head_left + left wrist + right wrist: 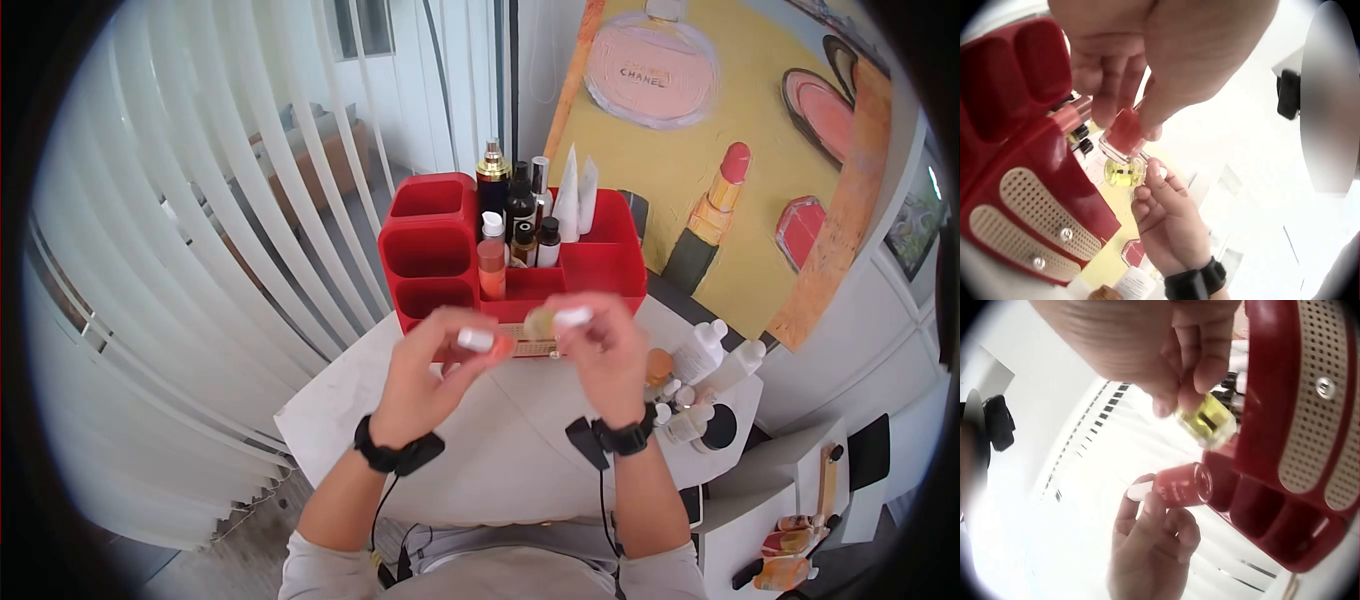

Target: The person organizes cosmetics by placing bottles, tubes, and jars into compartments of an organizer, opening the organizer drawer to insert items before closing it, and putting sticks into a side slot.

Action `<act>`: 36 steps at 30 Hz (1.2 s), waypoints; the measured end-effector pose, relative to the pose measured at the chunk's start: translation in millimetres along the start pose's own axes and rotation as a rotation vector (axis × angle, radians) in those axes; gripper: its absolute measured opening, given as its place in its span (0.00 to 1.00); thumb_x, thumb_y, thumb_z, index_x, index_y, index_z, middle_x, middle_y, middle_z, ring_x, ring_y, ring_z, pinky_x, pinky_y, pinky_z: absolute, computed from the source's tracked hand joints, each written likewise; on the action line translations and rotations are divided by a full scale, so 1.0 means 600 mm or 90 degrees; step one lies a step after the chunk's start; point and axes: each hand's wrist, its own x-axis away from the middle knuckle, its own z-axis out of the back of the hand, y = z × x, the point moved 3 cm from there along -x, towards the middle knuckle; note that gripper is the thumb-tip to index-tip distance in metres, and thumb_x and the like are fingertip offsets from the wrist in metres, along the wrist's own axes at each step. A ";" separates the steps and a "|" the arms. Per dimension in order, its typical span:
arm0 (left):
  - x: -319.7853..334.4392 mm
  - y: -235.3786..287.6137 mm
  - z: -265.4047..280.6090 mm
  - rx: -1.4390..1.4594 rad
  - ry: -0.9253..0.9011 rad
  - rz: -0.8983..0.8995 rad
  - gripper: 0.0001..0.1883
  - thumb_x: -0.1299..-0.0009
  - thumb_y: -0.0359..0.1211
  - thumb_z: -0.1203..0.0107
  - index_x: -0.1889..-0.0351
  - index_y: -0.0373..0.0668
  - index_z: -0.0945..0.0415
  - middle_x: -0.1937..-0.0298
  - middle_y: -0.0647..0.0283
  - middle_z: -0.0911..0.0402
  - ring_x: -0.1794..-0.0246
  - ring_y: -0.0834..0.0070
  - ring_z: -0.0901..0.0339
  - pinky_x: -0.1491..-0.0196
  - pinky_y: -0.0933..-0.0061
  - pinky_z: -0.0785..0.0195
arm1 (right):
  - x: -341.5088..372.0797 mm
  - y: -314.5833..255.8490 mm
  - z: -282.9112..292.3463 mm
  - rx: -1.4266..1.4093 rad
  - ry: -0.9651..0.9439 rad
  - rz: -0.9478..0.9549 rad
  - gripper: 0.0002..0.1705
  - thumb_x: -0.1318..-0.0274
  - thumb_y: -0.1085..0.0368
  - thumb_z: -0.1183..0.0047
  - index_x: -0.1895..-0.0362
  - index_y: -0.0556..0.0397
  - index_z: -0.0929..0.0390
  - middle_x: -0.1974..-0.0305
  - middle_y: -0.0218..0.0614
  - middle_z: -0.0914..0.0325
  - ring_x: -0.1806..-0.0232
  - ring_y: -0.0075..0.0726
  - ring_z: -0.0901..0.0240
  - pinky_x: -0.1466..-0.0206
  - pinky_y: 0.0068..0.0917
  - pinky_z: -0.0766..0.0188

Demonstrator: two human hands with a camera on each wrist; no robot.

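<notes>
My left hand [425,378] pinches a small bottle of coral-red liquid with a white cap [476,340], held just in front of the red organizer [425,215]. In the right wrist view the red bottle [1179,485] lies sideways between thumb and fingers. My right hand [608,362] pinches a small square bottle of yellow liquid [1207,422] by its white cap [573,317]. Both bottles are in the air, close together and apart from each other. The organizer holds several bottles and two white tubes [568,205]; three rounded compartments on its left side are empty.
Several bottles, among them a white one [700,352], stand on the right of the white table [500,450]. Behind the organizer leans a painting [640,160] of cosmetics. Vertical blinds [180,250] hang on the left. Further bottles [785,570] lie at the lower right.
</notes>
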 end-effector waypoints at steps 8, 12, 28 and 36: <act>-0.114 -0.012 -0.055 -0.394 -0.054 -0.084 0.20 0.32 0.27 0.31 0.43 0.45 0.24 0.51 0.55 0.14 0.61 0.54 0.12 0.61 0.58 0.20 | -0.091 0.026 0.005 0.226 0.084 0.163 0.13 0.37 0.74 0.38 0.49 0.54 0.20 0.61 0.46 0.14 0.58 0.56 0.14 0.56 0.41 0.19; -0.112 -0.018 -0.067 -0.494 -0.079 -0.104 0.22 0.34 0.28 0.33 0.43 0.47 0.24 0.54 0.57 0.15 0.60 0.50 0.13 0.60 0.52 0.19 | -0.085 0.023 -0.008 0.371 0.116 0.184 0.16 0.40 0.74 0.38 0.48 0.53 0.21 0.59 0.44 0.15 0.51 0.57 0.16 0.51 0.45 0.19; 0.072 -0.169 -0.063 0.158 -0.020 0.284 0.03 0.22 0.26 0.38 0.54 0.37 0.18 0.65 0.68 0.15 0.75 0.87 0.30 0.73 0.83 0.39 | 0.206 -0.010 0.113 0.358 0.159 -0.015 0.23 0.43 0.73 0.32 0.42 0.50 0.20 0.41 0.40 0.20 0.67 0.38 0.20 0.69 0.29 0.24; 0.098 -0.205 -0.071 0.235 -0.090 0.339 0.03 0.23 0.27 0.37 0.55 0.37 0.18 0.64 0.71 0.16 0.73 0.90 0.29 0.70 0.84 0.36 | 0.261 -0.006 0.265 0.648 0.238 -0.123 0.23 0.45 0.69 0.26 0.45 0.51 0.17 0.50 0.39 0.17 0.77 0.31 0.25 0.71 0.29 0.25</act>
